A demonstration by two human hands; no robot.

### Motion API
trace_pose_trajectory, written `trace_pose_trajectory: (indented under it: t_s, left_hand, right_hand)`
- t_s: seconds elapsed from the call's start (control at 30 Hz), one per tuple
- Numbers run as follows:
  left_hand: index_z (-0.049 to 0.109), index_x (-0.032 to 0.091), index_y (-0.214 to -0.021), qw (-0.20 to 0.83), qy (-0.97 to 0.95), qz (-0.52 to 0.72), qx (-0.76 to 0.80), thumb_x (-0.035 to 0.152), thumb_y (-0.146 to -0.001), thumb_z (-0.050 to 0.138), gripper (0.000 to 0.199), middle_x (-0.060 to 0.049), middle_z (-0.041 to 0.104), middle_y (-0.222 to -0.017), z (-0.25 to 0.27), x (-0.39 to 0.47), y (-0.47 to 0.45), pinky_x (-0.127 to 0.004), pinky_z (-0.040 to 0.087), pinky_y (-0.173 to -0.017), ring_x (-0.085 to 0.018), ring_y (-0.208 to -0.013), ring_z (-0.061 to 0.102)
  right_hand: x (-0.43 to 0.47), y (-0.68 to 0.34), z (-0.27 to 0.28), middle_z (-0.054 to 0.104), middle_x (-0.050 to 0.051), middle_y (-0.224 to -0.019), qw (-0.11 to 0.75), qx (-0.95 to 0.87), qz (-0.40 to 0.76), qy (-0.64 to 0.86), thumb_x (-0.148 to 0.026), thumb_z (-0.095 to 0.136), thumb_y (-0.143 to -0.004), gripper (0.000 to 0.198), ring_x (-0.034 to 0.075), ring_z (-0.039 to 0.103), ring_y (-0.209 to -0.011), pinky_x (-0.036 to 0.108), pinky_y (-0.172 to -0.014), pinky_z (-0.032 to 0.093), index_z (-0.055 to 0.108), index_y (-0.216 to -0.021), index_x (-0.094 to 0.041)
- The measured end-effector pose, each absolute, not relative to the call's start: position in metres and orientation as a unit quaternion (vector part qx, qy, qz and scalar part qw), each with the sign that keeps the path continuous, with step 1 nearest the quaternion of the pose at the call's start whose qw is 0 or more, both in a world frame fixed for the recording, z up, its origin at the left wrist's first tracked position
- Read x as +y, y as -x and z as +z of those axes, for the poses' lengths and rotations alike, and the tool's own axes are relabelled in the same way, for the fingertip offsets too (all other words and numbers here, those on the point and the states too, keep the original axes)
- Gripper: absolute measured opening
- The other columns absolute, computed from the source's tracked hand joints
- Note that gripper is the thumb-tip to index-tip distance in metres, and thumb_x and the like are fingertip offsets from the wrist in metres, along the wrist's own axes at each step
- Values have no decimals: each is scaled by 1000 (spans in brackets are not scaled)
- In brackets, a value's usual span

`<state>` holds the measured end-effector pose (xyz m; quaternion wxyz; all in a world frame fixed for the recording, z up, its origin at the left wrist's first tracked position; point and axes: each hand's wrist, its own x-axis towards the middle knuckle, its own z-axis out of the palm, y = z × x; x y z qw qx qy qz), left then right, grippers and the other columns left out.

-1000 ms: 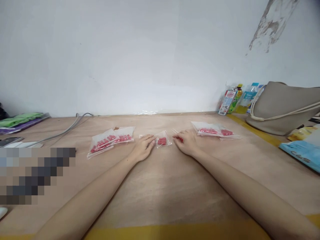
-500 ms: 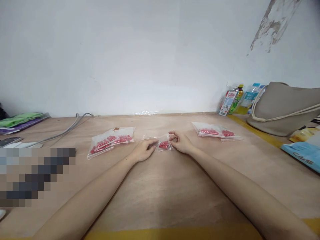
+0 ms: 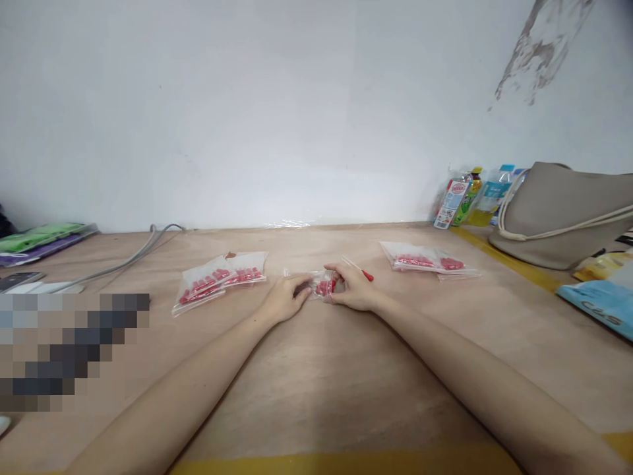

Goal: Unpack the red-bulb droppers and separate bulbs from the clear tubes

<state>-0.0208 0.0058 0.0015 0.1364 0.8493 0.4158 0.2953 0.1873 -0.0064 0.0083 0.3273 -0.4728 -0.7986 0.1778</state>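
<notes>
Between my hands a small clear zip bag with red pieces inside lies on the table. My left hand is closed on the bag's left end, thumb toward me. My right hand curls round its right end, thumb and forefinger closed on the plastic. The fingers partly hide the bag and what is in it. Just behind my right hand lies a thin pale stick with a red end; part of it is hidden. Zip bags of red pieces lie to the left, and more such bags to the right.
A grey cable and a phone are at the left, beside a pixelated patch. Green and purple packs lie farther back. Drink bottles, a carton, a grey bag and a blue packet stand or lie right.
My right hand has moved slightly left and toward me and closed on the bag's right end. The red-ended stick behind it now shows. My left hand has hardly moved.
</notes>
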Motion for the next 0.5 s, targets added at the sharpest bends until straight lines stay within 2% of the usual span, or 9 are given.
trace_pose_trajectory:
  t_s: [0.1, 0.2, 0.37, 0.5]
  left_hand:
    - [54, 20, -116, 139, -847, 293, 421, 32, -82, 46, 37, -5, 60, -114, 1, 6, 21, -35, 45, -91, -20, -101, 57]
    - [54, 19, -116, 131, -848, 289, 425, 33, -82, 46, 37, -6, 60, -114, 1, 7, 22, -34, 45, -90, -21, -102, 57]
    - [53, 18, -115, 127, -845, 290, 432, 34, -82, 46, 38, -6, 61, -112, 1, 7, 22, -34, 46, -88, -20, -99, 58]
    - [52, 17, -116, 126, -841, 294, 436, 35, -82, 46, 39, -7, 61, -110, 2, 6, 22, -33, 47, -86, -20, -97, 59]
  right_hand:
    - [-7, -186, 7, 60, 5, -97, 341, -806, 165, 454, -28, 65, -64, 61, 19, 54, -88, 32, -77, 41, 46, -122, -19]
    - [-7, -186, 4, 61, 4, -91, 351, -805, 156, 452, -27, 64, -66, 55, 17, 55, -83, 32, -75, 42, 49, -118, -19]
    - [-1, -185, -6, 62, 2, -86, 408, -753, 248, 453, -21, 57, -70, 42, 13, 57, -71, 28, -66, 46, 52, -111, -18]
    - [1, -182, -8, 59, 0, -80, 457, -713, 301, 438, -20, 55, -70, 38, 11, 56, -66, 26, -62, 46, 49, -107, -19]
